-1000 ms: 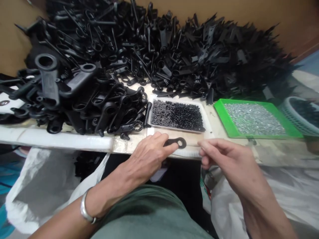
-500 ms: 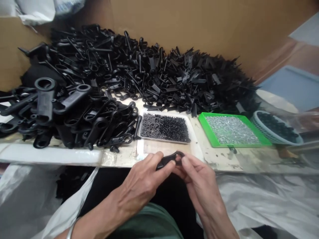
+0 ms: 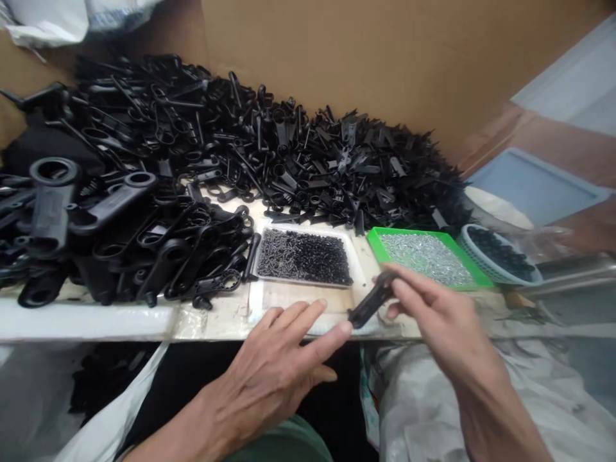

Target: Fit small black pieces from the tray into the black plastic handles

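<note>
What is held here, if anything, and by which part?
The right hand grips a black part by its upper end; the left hand is open beside the lower end, contact unclear.

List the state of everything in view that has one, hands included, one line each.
Right hand: closed on one end of the black part.
Black part: held at a slant, ring end up.
Left hand: open, fingers spread, thumb beside the part's lower end; contact unclear.
White tray: filled with small dark pieces.
Green tray: uncovered, holding silvery pins.
Basket: uncovered, holding dark pieces.
Rear pile: heaped loosely.
</note>
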Demonstrator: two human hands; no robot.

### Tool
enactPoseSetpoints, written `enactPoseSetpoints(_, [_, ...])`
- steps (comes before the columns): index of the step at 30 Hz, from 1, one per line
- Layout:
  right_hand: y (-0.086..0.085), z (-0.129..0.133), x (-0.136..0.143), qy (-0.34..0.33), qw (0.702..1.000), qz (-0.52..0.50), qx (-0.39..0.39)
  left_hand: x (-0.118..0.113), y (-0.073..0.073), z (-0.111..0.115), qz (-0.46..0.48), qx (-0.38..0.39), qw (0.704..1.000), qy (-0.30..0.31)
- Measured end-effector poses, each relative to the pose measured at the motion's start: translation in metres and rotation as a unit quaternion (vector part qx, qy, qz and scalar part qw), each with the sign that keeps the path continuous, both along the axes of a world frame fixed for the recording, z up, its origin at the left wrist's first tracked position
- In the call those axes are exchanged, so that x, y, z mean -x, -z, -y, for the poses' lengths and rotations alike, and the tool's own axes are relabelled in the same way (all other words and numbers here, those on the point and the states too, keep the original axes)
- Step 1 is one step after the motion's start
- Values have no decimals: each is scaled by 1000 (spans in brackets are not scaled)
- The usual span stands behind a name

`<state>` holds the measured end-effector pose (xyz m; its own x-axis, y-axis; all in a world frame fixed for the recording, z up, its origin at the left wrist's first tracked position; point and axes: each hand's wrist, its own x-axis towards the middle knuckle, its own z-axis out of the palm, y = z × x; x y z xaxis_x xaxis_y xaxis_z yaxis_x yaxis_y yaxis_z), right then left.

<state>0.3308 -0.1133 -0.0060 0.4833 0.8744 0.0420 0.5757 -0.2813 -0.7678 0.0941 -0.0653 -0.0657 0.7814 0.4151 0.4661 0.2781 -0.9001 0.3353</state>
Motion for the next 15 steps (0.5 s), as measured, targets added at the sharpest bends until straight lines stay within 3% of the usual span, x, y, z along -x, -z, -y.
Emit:
enactPoseSetpoints(3, [-11,-31,-32,-22,986,161,37,7,3,-3,24,-18,999,-28])
enactPoseSetpoints(6, [-2,-64,-42,-93,954,277,72,18,12,-5,32,-37,998,-44])
enactPoseSetpoints(11, [20,-97,-34,-170,927,325,83,35,25,-7,14,-51,997,-47])
enactPoseSetpoints(15, [16,-102,-46,-185,913,349,105,39,30,-7,22,-36,998,-44])
